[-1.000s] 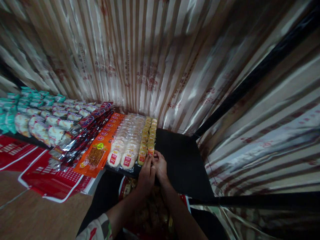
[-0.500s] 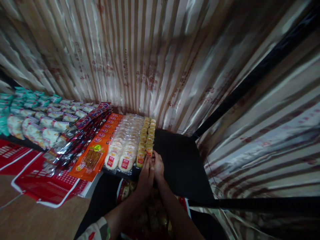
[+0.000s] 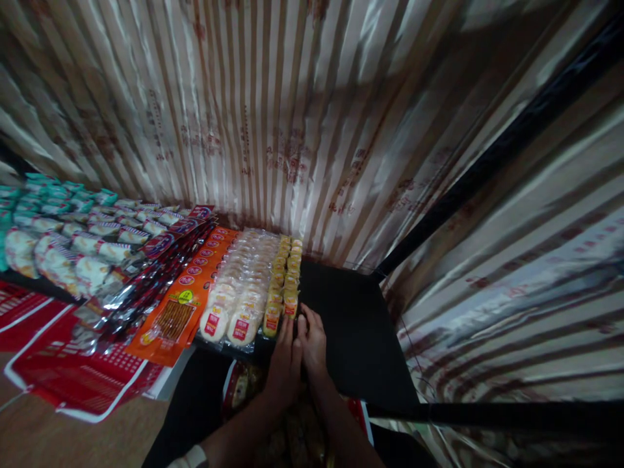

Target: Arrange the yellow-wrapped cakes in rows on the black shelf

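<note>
Small yellow snack packets (image 3: 291, 302) with red labels stand in two narrow rows on a black shelf (image 3: 353, 325). My left hand (image 3: 284, 364) is at the near end of the right-hand row, its fingers stretched forward close to the front packet. Whether the fingertips touch it I cannot tell. Beside it, my right hand (image 3: 314, 341) has its fingers apart and slightly bent, just right of that row's end; nothing shows in it. Left of the yellow rows lie clear-wrapped round white crackers (image 3: 242, 325), also in two rows.
Orange snack bags (image 3: 173, 318), dark shiny packs (image 3: 141, 273) and white-and-teal packets (image 3: 92, 240) fill the shelf leftward. Below hangs a red basket (image 3: 92, 370). A container of wrapped snacks (image 3: 238, 390) is under my forearms. Striped curtain (image 3: 273, 117) and a black pole (image 3: 468, 175) stand behind.
The view has tilted slightly, so the shelf sits lower. My hands have drawn back a little from the yellow row, and its front packet shows more fully.
</note>
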A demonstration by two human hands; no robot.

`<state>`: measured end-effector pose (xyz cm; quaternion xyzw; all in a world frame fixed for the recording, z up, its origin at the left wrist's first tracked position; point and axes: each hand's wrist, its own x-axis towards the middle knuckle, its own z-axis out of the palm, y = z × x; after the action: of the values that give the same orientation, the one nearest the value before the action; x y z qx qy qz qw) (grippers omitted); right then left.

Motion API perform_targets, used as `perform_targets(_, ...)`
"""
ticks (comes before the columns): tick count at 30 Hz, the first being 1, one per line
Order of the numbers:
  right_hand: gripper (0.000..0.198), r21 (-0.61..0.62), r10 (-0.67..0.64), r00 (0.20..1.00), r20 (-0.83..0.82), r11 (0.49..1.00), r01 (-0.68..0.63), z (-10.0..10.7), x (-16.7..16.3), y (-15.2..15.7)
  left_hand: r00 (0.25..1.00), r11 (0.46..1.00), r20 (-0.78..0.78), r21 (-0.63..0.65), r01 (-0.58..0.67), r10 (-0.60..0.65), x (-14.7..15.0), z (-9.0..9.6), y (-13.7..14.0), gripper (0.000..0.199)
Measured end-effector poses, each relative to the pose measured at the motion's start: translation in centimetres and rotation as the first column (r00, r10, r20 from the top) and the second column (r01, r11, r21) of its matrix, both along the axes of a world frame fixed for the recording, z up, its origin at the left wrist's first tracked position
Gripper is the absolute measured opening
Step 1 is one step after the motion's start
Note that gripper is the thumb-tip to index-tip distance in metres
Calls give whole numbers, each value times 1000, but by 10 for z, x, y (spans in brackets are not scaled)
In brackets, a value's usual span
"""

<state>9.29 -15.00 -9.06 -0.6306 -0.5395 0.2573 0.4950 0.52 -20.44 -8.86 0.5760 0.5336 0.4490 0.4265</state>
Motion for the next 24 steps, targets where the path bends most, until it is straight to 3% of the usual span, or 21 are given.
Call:
perform_targets(3,49,-59,-105,980,-169,994,96,0,1,7,999,999,-1,22,-33,33,0,-3,-4,55)
perform_targets(5,51,-131,-94,947,-307,990,56,-2,-3,13,999,999,18,32,-41,41,1,-2,-5,53)
perform_targets(8,51,-142,-36,890,-455,989,-33,-8,-11,17,997,999,64,28,-44,42,2,1,-2,51)
perform_targets(14,50,-158,-112,880,-462,987,43,-12,-5,26,993,996,76,15,-86,85,5,-4,5,51)
perform_targets(19,65,-99,-94,770,-631,994,40,-4,-4,70,988,991,75,-32,-130,132,6,-6,7,50)
perform_targets(21,68,-118,-71,752,-655,993,-9,0,-10,86,986,988,85,-61,-140,145,7,-3,6,50)
perform_targets(24,70,-113,60,724,-688,976,-188,4,-19,95,986,987,82,-75,-139,145,8,2,7,51)
